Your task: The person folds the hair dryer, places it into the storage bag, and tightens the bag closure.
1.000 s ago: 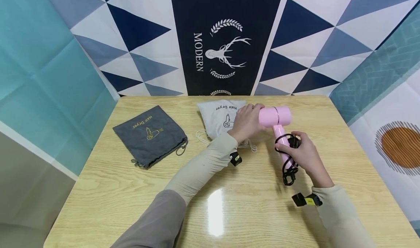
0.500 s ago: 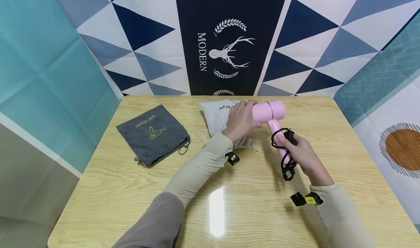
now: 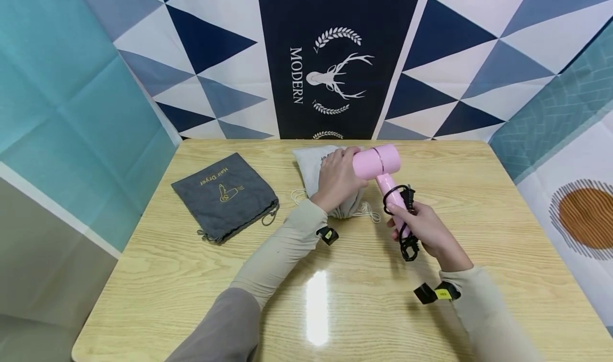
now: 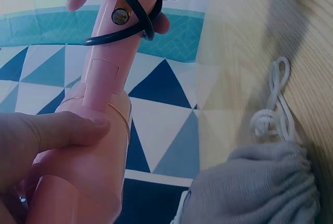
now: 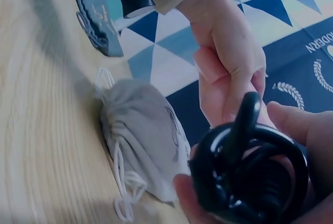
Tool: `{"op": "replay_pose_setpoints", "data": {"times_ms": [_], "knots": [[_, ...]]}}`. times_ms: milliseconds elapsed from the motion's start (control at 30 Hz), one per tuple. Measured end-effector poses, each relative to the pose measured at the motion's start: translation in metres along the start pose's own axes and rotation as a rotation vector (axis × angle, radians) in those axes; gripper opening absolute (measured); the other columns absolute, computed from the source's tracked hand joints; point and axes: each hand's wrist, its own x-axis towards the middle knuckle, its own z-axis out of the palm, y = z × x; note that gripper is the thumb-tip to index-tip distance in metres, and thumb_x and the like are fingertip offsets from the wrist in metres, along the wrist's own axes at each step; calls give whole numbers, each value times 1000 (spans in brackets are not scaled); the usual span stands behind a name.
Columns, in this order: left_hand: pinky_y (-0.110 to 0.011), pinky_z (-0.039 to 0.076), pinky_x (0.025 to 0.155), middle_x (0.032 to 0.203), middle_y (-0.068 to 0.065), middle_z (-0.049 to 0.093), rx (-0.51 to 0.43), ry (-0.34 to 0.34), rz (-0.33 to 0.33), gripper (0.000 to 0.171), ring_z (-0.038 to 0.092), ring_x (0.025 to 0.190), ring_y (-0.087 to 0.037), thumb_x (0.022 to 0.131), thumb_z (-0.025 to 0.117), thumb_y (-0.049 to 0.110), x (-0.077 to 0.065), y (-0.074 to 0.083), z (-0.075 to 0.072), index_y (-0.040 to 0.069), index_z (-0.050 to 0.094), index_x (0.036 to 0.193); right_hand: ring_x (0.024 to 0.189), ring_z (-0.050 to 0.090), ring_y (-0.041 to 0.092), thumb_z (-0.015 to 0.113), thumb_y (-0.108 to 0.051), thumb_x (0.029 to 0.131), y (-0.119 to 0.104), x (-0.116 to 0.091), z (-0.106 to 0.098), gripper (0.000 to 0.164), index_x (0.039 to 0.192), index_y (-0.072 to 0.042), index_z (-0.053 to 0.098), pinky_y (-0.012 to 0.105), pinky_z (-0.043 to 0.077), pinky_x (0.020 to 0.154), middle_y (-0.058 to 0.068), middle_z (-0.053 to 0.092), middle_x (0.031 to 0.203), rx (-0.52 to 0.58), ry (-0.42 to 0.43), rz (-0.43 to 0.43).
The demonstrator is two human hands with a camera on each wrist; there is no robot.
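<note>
A pink hair dryer [image 3: 377, 161] is held up over the back of the table, its barrel sideways and its handle slanting toward me. My left hand [image 3: 336, 177] grips the rear end of the barrel; in the left wrist view its thumb lies along the pink body [image 4: 78, 156]. My right hand [image 3: 423, 228] holds the handle [image 3: 394, 197] together with the black cord [image 3: 407, 242] coiled round it. The right wrist view shows the coil [image 5: 244, 166] close up between thumb and fingers. Behind my left hand lies a light grey drawstring bag [image 3: 308, 162], partly hidden by it.
To the left, a dark grey drawstring bag [image 3: 222, 194] printed "Hair Dryer" lies flat on the wooden table [image 3: 191, 287]. White drawstrings [image 3: 367, 212] of the light bag trail onto the wood. A patterned cloth backdrop [image 3: 220, 58] stands along the table's far edge.
Both hands have carried the hair dryer left, its barrel tilting slightly, so my left hand now covers more of the light grey bag. The view has shifted a little. The dark bag stays put.
</note>
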Motion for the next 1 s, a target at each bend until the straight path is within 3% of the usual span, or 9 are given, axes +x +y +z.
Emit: {"op": "replay_pose_setpoints", "data": {"times_ms": [367, 800, 1000], "knots": [[-37, 43, 99, 119, -6, 63, -10, 58, -8, 72, 58, 110, -21, 70, 84, 38, -11, -15, -10, 17, 55, 133, 54, 57, 9, 58, -40, 97, -8, 5, 21, 44, 105, 2, 48, 28, 52, 53, -2, 59, 69, 1, 43, -14], [-40, 44, 97, 115, -9, 63, -9, 98, -16, 71, 58, 105, -23, 73, 84, 38, -28, -39, -14, 12, 54, 132, 52, 56, 10, 63, -34, 95, -13, 12, 41, 39, 99, 2, 51, 26, 48, 50, 2, 59, 65, 0, 43, -23], [-42, 45, 97, 118, -12, 62, -38, 84, -36, 74, 58, 107, -26, 74, 84, 36, -36, -48, -18, 10, 52, 135, 51, 55, 10, 63, -30, 94, -12, 14, 49, 34, 97, 1, 52, 26, 47, 49, 1, 59, 63, -7, 54, -17]]}}
